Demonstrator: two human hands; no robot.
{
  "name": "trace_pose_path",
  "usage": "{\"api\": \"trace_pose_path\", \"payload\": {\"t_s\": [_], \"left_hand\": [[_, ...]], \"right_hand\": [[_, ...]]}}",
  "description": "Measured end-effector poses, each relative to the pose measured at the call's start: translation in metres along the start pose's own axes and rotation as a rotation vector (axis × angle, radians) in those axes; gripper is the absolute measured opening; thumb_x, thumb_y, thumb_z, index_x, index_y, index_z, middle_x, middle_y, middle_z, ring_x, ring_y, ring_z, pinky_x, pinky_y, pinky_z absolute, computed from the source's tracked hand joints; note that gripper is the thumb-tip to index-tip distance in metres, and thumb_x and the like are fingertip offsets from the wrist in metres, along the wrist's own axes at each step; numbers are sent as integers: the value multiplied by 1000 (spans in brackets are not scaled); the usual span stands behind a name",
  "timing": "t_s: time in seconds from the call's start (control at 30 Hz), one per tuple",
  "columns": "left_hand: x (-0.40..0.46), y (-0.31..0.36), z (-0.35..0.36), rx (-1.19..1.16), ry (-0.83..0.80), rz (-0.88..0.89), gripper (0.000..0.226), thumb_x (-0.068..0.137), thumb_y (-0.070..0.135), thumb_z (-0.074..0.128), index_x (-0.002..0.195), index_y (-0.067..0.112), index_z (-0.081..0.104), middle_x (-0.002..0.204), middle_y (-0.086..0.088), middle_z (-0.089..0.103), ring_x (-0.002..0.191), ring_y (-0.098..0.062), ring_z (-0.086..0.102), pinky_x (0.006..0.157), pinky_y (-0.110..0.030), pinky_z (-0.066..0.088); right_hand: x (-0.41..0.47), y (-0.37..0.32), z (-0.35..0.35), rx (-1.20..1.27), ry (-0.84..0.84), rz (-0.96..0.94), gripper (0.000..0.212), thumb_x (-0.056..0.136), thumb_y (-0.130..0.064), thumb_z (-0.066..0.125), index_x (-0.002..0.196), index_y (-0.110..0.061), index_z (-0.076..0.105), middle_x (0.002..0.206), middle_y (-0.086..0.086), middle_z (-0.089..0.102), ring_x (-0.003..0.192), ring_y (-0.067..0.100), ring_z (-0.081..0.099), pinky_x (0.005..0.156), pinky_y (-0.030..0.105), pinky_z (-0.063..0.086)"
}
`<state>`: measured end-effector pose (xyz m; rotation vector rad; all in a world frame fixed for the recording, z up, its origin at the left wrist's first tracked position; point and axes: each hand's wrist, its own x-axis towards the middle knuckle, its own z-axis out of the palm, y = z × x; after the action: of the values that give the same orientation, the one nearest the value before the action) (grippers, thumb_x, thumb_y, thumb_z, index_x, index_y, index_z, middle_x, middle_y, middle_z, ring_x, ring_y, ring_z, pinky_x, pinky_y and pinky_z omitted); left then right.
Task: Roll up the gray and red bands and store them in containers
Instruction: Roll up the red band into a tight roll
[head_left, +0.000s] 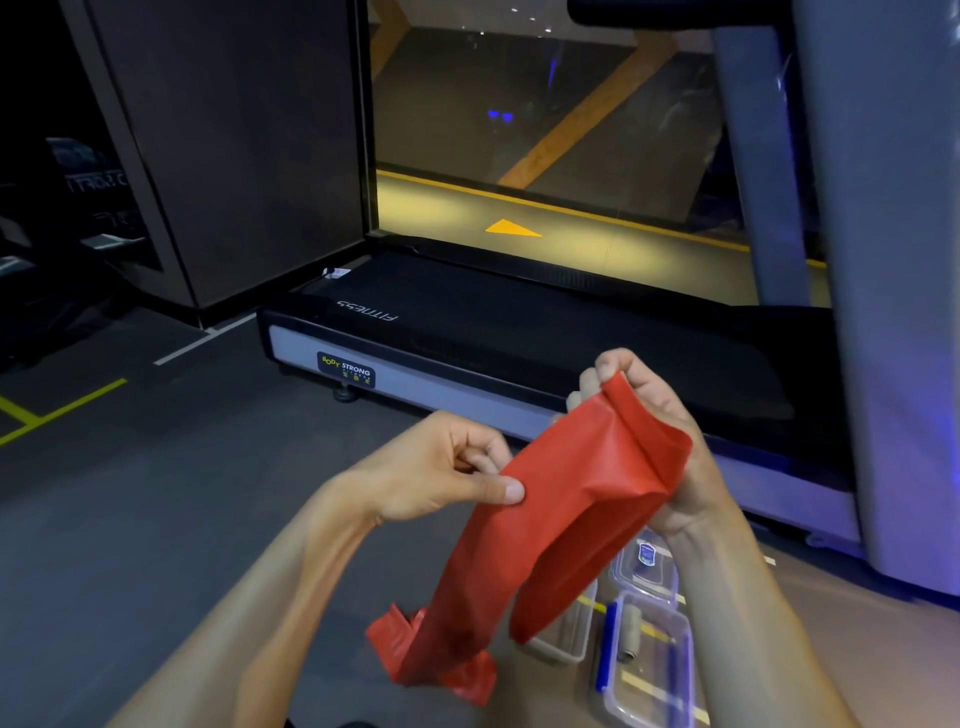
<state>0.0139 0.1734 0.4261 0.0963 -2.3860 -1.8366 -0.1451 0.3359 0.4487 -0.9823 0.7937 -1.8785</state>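
red rubbery sheet, the red band (561, 514), hangs between 2 bare hands above a dark gym floor (156, 519). the right hand (649, 441) has its fingers curled round the band's top end, the edge folded over and bunched against the palm, with the fingertips showing just past the fold. the left hand (447, 467) pinches the band's left edge lower down, thumb on the near face and the other fingers curled behind it. from these grips the band's long axis runs down and to the left, upper end at the right hand, lower end trailing in a crumpled heap on the floor near the bottom of the view; a shorter flap hangs from the right side and ends above the floor. below the right forearm stand 2 clear plastic containers (649, 649) side by side on the floor, one with blue clips and holding a small gray roll, the gray band (631, 634); a lid (647, 564) with a blue label lies just behind them. beyond the hands sits the base of a treadmill (467, 332).
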Motion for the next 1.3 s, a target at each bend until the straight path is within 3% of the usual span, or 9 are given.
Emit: {"api": "trace_pose_path", "payload": {"t_s": [0.2, 0.37, 0.47, 0.67, 0.8, 0.87, 0.93, 1.13, 1.3], "left_hand": [[-2, -1, -4, -35, 11, -29, 8, 81, 20, 82, 83, 15, 76, 83, -17, 72, 79, -24, 57, 78, -40, 44], [-6, 5, -7, -85, -46, -33, 11, 85, 19, 74, 76, 25, 74, 67, 2, 63, 65, -8, 48, 67, -27, 38], [-8, 6, -8, -137, -93, -35, 22, 89, 16, 67, 71, 27, 69, 61, 12, 52, 60, -4, 39, 60, -22, 31], [-12, 8, -9, -551, -168, 35, 30, 80, 32, 81, 75, 21, 54, 69, 5, 47, 59, -7, 44, 55, -20, 36], [-10, 11, -2, -743, -138, 155, 32, 73, 32, 85, 76, 22, 54, 66, 5, 48, 57, -7, 45, 56, -30, 24], [-10, 10, -1, -812, -148, 168, 31, 75, 29, 84, 79, 20, 54, 67, 2, 51, 57, -9, 52, 54, -28, 32], [-9, 10, 0, -876, -228, 153, 27, 82, 24, 80, 84, 16, 54, 71, -6, 58, 60, -17, 64, 58, -30, 55], [-6, 9, 0, -648, -186, 85, 16, 96, 11, 59, 82, 18, 62, 91, 3, 70, 67, -5, 62, 61, -17, 50], [-2, -5, -5, -312, 1, 25, 31, 86, 22, 73, 88, -6, 60, 86, -15, 50, 78, -24, 48, 72, -29, 39]], "right_hand": [[-3, -5, 3, -51, 75, -2, 14, 99, -9, 50, 90, -17, 57, 72, -4, 53, 62, 9, 46, 60, 23, 44], [-6, -8, 0, -84, 102, 4, 22, 104, -4, 43, 91, -15, 56, 72, -3, 55, 61, 8, 51, 57, 20, 48], [-8, -9, -6, -175, 113, 8, 8, 100, -11, 52, 93, -13, 56, 75, 2, 51, 62, 10, 50, 57, 21, 47], [-11, 2, -11, -429, 112, 77, 3, 93, -19, 62, 91, -18, 63, 75, 3, 50, 60, 8, 45, 53, 18, 37], [-9, 22, 2, -400, 14, 153, 4, 96, -15, 56, 96, -11, 56, 76, -2, 58, 64, 6, 51, 60, 16, 44], [-7, 26, 6, -335, 11, 158, 5, 97, -15, 55, 98, -10, 54, 86, 2, 61, 73, 10, 55, 68, 20, 47], [-7, 26, 9, -282, 8, 149, 6, 99, -16, 53, 99, -11, 53, 99, 7, 64, 84, 15, 62, 77, 26, 48], [-6, 23, 22, -121, -58, 94, 14, 107, -11, 40, 98, -10, 51, 141, 15, 60, 120, 34, 63, 98, 43, 54], [0, 35, 25, -509, -59, 134, 6, 103, -14, 54, 100, -10, 56, 125, 7, 69, 114, 24, 62, 92, 27, 51]]}}
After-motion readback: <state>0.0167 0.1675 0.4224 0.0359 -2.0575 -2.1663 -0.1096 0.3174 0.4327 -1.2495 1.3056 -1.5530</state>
